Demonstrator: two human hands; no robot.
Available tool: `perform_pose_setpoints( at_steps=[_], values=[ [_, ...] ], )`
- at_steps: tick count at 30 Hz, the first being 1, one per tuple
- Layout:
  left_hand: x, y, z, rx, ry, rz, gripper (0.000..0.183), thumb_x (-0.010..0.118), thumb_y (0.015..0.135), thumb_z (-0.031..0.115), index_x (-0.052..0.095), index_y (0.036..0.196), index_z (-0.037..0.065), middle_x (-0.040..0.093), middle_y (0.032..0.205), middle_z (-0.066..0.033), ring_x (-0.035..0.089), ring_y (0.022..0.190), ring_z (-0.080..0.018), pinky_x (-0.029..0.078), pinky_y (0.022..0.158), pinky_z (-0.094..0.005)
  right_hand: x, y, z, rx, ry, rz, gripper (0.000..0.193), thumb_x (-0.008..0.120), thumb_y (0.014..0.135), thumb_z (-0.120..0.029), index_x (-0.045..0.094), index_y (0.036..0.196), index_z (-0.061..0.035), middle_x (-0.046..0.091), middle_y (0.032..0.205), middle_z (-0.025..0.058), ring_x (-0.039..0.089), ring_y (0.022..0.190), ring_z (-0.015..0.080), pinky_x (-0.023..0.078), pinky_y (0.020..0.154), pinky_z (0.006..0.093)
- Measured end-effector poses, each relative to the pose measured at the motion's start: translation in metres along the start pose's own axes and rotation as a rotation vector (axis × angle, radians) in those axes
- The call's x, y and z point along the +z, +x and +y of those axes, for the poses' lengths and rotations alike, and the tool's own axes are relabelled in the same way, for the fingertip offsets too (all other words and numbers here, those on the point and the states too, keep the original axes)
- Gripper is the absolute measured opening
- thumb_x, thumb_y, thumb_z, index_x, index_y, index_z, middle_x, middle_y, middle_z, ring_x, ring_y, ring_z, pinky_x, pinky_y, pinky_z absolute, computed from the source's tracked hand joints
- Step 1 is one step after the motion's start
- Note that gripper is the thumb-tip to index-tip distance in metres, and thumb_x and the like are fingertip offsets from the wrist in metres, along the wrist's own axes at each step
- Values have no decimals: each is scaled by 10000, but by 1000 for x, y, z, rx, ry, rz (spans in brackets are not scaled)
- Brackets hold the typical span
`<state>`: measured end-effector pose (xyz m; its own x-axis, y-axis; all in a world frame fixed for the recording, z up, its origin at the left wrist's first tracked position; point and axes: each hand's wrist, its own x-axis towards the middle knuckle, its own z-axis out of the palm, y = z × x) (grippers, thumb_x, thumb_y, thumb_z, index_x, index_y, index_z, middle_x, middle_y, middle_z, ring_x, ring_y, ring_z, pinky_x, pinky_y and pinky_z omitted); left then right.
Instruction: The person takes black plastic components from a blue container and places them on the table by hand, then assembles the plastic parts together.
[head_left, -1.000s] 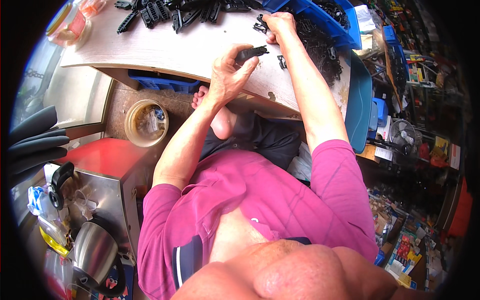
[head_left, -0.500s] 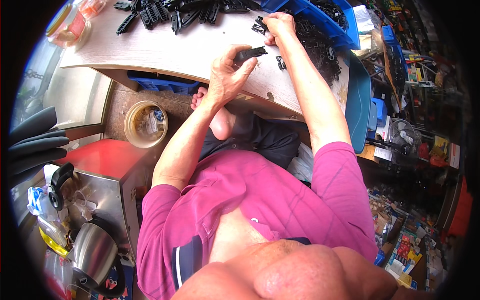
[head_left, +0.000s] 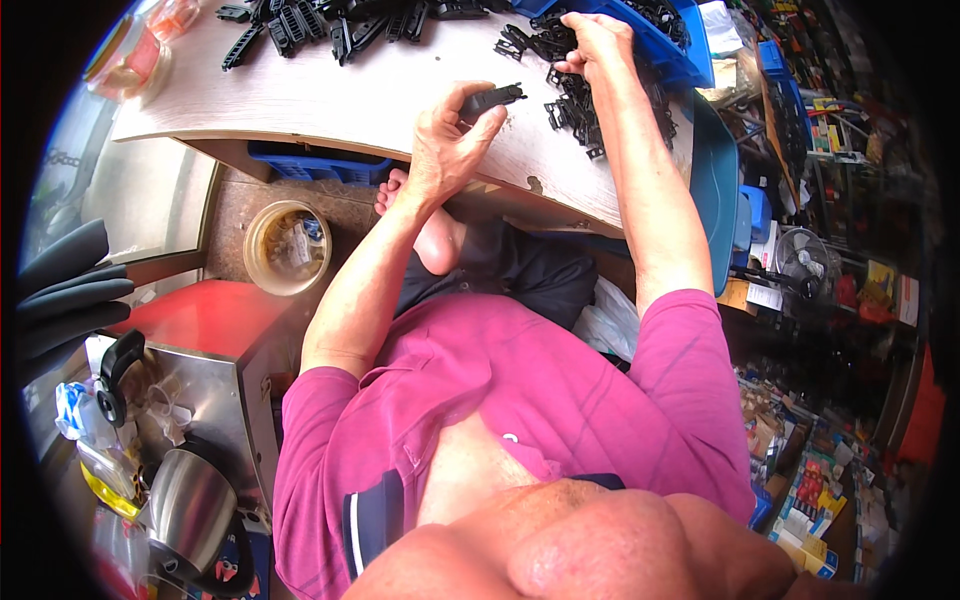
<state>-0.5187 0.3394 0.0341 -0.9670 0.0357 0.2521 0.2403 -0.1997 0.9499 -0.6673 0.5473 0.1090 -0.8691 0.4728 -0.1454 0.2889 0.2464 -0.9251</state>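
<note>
My left hand [head_left: 445, 145] is closed round a dark, elongated black plastic part [head_left: 492, 99], held above the near side of the table between thumb and fingers. One notched end sticks out to the right. Farther right, my right hand [head_left: 603, 48] reaches into a heap of small black plastic clips [head_left: 575, 112], its fingers bent down among them. Whether a clip is pinched there is hidden by the fingers. A few clips [head_left: 512, 42] lie loose just left of that hand.
Long black plastic parts [head_left: 290, 30] are piled at the table's far side. A blue bin [head_left: 692, 66] with black pieces stands behind my right hand, a teal tub [head_left: 715, 200] by the right edge. Jars [head_left: 122, 62] stand far left. A round bucket [head_left: 258, 245] sits on the floor.
My right hand has shifted right and slightly away. More clips now lie spread out to the left of my right forearm. My left hand still holds the black part, nearly in place.
</note>
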Motion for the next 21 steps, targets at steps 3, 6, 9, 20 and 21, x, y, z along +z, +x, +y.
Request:
perform_pose_setpoints(
  at_steps=[3, 6, 9, 20, 21],
  values=[
    [-3, -1, -3, 1, 6, 30, 321, 737, 879, 134, 637, 1164, 26, 653, 806, -16, 575, 671, -58, 489, 614, -216, 0, -23, -11, 8, -84, 74, 147, 755, 821, -144, 655, 862, -45, 469, 551, 26, 479, 397, 136, 594, 447, 419],
    [-2, -1, -1, 7, -5, 44, 319, 750, 853, 147, 649, 1134, 35, 671, 771, -42, 593, 666, -80, 499, 629, -244, -5, -25, -7, 22, -123, 82, 152, 767, 808, -139, 658, 862, -46, 474, 563, 20, 483, 404, 132, 596, 446, 407],
    [0, 0, -2, 13, -2, 45, 322, 754, 848, 148, 650, 1131, 35, 671, 773, -45, 600, 670, -86, 501, 632, -246, -6, -21, 4, 29, -158, 61, 165, 780, 791, -135, 656, 854, -46, 477, 574, 14, 484, 408, 125, 592, 435, 387],
    [-1, -1, -3, 43, 39, 59, 314, 753, 845, 146, 654, 1123, 39, 668, 782, -52, 608, 673, -100, 505, 637, -255, 5, -23, 12, -20, -269, 97, 217, 794, 771, -138, 687, 903, -3, 629, 711, 84, 529, 400, 144, 583, 423, 379],
    [-2, -2, -3, 45, 55, 59, 313, 751, 847, 148, 654, 1124, 39, 667, 782, -53, 608, 673, -101, 505, 637, -255, 5, -24, 12, -20, -269, 95, 217, 794, 771, -138, 687, 903, -3, 629, 711, 84, 529, 400, 144, 583, 423, 379]
  ],
)
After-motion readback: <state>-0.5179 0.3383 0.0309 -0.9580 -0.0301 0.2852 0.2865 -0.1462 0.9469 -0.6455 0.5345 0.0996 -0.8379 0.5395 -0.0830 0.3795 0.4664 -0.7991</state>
